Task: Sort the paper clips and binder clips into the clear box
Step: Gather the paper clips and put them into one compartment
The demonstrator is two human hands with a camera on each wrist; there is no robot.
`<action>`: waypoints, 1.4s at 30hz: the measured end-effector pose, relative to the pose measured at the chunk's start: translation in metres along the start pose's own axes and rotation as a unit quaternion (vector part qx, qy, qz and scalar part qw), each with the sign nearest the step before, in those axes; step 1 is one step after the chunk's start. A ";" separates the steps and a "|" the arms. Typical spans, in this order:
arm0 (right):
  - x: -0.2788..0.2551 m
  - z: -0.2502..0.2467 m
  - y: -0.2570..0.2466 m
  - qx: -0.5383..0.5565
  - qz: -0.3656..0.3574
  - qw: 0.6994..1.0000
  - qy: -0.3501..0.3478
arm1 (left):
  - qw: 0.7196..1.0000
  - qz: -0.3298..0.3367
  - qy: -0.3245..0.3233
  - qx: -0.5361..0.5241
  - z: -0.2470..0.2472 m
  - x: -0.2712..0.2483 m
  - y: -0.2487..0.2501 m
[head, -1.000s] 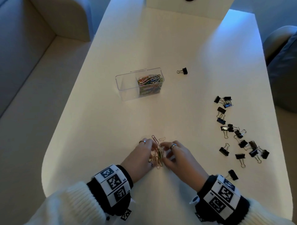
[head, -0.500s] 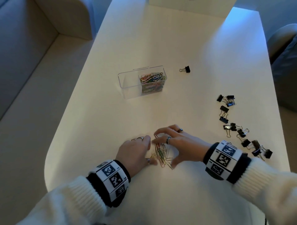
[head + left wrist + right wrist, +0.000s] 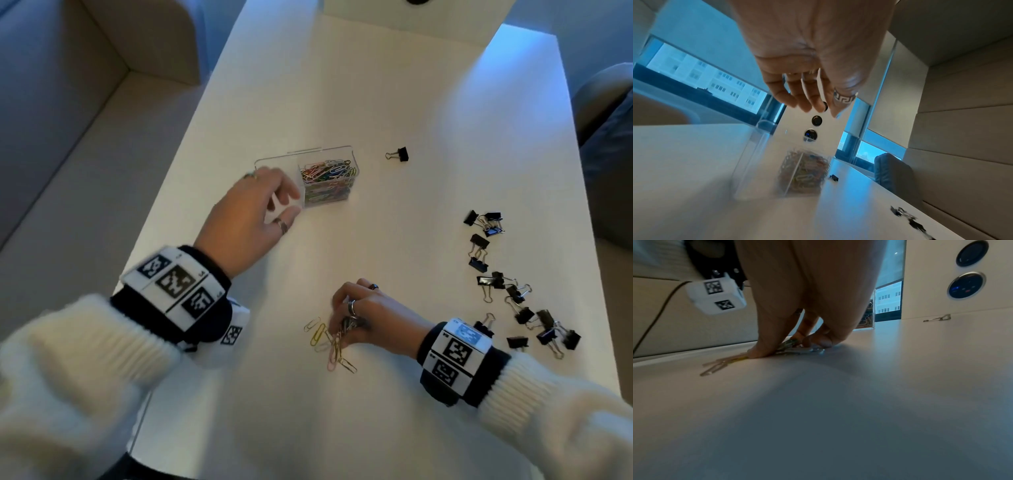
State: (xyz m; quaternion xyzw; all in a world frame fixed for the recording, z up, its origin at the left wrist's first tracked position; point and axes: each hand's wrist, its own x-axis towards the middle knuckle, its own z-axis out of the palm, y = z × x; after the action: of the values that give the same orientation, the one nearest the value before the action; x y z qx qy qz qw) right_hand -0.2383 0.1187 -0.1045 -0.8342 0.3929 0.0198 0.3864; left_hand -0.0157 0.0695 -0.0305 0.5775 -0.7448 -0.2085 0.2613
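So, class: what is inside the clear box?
The clear box has coloured paper clips piled in its right compartment. The left hand covers most of the left compartment, so its contents cannot be seen.

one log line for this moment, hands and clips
left hand: open, at clear box | right hand: pinching paper clips on table | binder clips: unsorted

Binder clips lie right of clear box.
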 end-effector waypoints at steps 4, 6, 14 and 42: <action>-0.001 0.002 0.000 0.010 0.007 1.000 0.013 | 0.997 0.013 0.044 0.055 -0.005 0.036 0.002; -0.001 0.001 -0.001 0.022 0.017 0.999 0.021 | 0.997 -0.009 0.024 0.078 -0.004 0.052 0.004; -0.002 -0.007 0.005 0.054 0.044 0.997 0.024 | 0.974 -0.053 -0.161 0.148 0.023 0.079 -0.012; 0.077 -0.101 -0.001 -0.136 -0.035 0.944 0.298 | 0.987 -0.054 -0.153 -0.014 0.022 0.057 -0.032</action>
State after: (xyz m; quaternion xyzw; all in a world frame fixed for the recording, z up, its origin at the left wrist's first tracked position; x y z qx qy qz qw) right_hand -0.2114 0.0031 -0.0593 -0.8597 0.4545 -0.1899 0.1348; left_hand -0.0173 0.0064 -0.0586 0.5744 -0.7410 -0.3183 0.1404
